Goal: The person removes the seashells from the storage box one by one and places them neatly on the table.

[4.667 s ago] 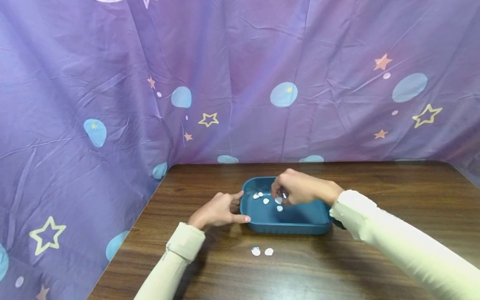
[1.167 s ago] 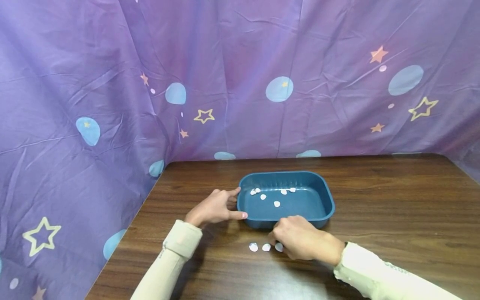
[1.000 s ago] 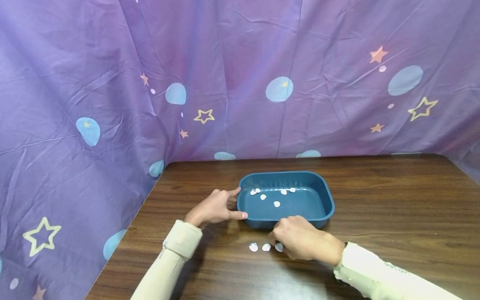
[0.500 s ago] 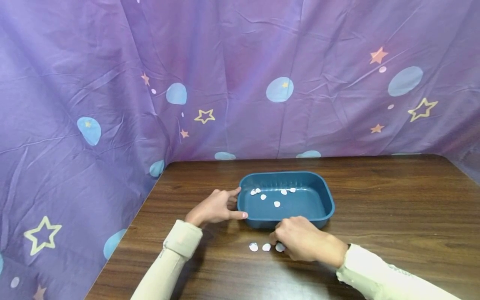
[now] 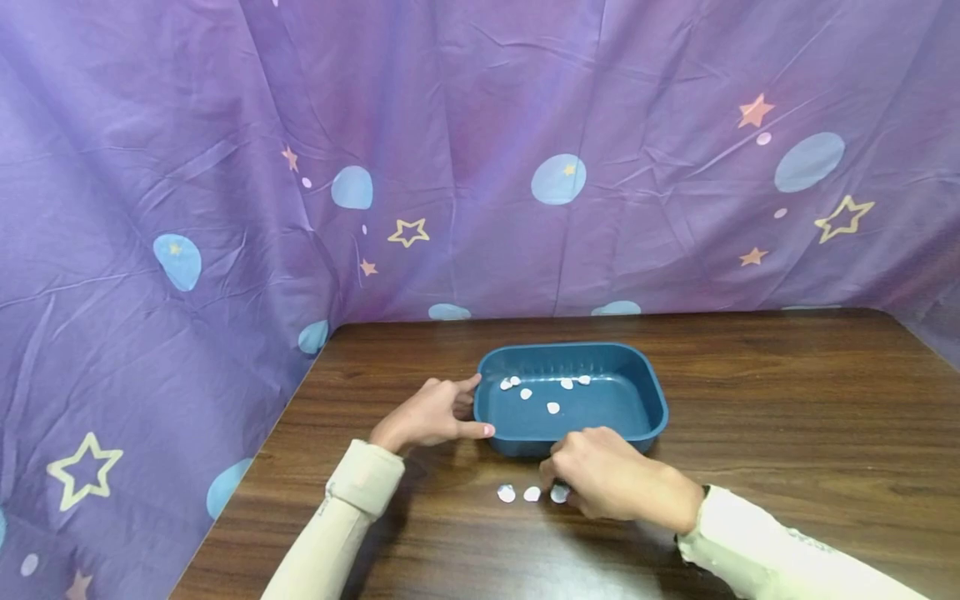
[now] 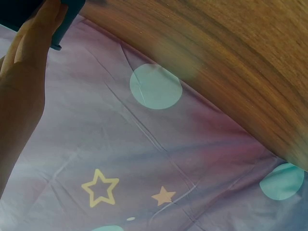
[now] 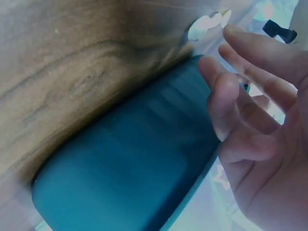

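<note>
A blue rectangular plastic tub (image 5: 611, 417) stands on the table, with several small white, flat, rounded pieces (image 5: 553, 408) scattered on its bottom. My left hand (image 5: 433, 414) touches the tub's left end, its thumb at the front corner and a finger at the rear. In front of the tub, three white pieces lie in a row: a left one (image 5: 506, 493), a middle one (image 5: 532, 494) and a right one (image 5: 559, 493). My right hand (image 5: 607, 473) is over the right piece, thumb and finger either side of it; the right wrist view shows a gap between those fingertips.
The brown wooden table (image 5: 787, 417) reaches back to a purple cloth (image 5: 480, 167) printed with stars and blue ovals. That cloth also hangs along the left edge. A small black thing (image 7: 280, 32) shows near the right wrist.
My right hand has moved from inside the tub to the table in front, and a third white piece now lies in the row. Lately its fingers have loosened and risen slightly. The left hand stays.
</note>
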Tool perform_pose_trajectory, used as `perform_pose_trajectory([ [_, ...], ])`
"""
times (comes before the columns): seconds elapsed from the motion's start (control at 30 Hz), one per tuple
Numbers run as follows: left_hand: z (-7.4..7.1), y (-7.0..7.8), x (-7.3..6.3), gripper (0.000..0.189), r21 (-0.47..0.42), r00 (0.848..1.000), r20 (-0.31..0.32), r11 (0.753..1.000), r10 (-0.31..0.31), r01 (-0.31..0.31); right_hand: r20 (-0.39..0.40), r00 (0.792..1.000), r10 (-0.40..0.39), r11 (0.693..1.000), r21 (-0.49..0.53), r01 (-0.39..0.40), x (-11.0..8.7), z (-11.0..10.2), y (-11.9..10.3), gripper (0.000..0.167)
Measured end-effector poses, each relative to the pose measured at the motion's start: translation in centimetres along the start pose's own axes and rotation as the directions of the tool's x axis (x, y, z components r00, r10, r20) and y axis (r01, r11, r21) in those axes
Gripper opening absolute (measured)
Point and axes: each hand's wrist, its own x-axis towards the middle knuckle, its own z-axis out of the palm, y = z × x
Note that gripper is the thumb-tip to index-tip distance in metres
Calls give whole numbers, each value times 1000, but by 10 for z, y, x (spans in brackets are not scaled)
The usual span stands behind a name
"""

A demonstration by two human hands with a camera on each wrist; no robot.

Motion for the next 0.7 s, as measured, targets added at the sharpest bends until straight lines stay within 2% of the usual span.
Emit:
perform_pose_trajectory([
  [0.13, 0, 0, 0, 90, -8, 1000, 3, 1000, -8, 8, 2, 1000, -3, 1000, 28, 3, 2, -6, 2, 27],
  [0.4, 1, 0, -1, 92, -35, 1000, 6, 999, -11, 11, -13, 1000, -10, 989, 146, 12, 5, -13, 9, 29],
  [0.7, 0, -1, 0, 92, -53, 1000, 3, 999, 1, 0, 23, 1000, 14, 976, 218, -19, 7, -20, 18, 21],
])
